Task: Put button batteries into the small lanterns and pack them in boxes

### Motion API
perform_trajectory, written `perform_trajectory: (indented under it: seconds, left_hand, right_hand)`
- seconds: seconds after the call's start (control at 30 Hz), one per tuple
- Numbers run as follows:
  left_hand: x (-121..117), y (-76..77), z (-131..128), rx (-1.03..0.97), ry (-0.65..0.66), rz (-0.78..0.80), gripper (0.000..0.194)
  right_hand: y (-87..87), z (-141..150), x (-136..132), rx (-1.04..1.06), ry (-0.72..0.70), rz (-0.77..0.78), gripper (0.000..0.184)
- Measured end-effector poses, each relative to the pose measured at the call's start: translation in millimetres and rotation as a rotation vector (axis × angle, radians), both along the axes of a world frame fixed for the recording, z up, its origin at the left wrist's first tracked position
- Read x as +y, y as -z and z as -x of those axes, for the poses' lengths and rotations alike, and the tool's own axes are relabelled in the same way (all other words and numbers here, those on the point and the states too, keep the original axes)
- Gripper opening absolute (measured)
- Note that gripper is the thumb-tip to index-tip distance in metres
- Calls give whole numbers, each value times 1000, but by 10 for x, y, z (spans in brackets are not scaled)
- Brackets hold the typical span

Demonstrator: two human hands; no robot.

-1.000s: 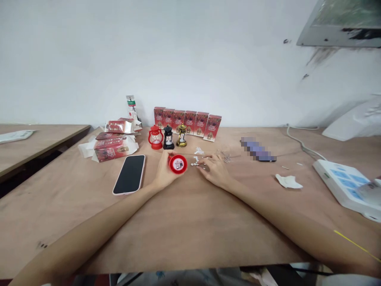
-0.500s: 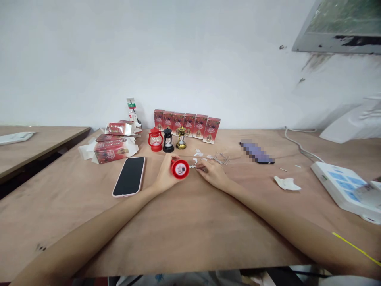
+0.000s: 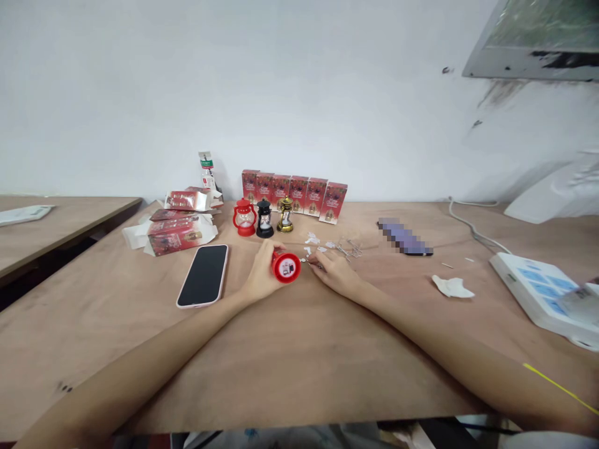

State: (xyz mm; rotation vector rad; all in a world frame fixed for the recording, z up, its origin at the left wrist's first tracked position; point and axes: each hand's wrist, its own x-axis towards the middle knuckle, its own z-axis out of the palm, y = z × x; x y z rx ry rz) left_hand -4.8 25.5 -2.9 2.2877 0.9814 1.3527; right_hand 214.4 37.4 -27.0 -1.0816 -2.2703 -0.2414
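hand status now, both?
Left hand: closed on a red round-based object.
Right hand: fingertips near small white pieces; grip cannot be told.

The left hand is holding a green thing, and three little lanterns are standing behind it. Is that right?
Not quite: the left hand is holding a red thing, not a green one, as the head view shows. Three little lanterns are standing behind it.
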Motion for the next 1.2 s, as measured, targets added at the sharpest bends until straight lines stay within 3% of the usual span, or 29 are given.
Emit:
perform_trajectory:
  seconds: [0.3, 0.5, 0.6, 0.77, 1.03, 1.2]
  left_hand:
    - [-4, -8, 3, 16, -2, 21, 46]
    - [-3, -13, 0, 22, -8, 22, 46]
    - [-4, -23, -2, 56, -9, 12, 45]
    - [-31, -38, -25, 184, -40, 3, 42]
    - [-96, -72, -55, 289, -46, 11, 38]
    - [-70, -42, -41, 191, -25, 13, 42]
  right_hand:
    - [-3, 12, 4, 11, -31, -40, 8]
    - [-68, 57, -134, 270, -138, -265, 8]
    - [-75, 128, -275, 404, -109, -353, 11]
    - [-39, 254, -454, 316, -77, -289, 12]
    - [-116, 367, -481, 310, -153, -538, 17]
    - [-128, 371, -480, 387, -91, -430, 6]
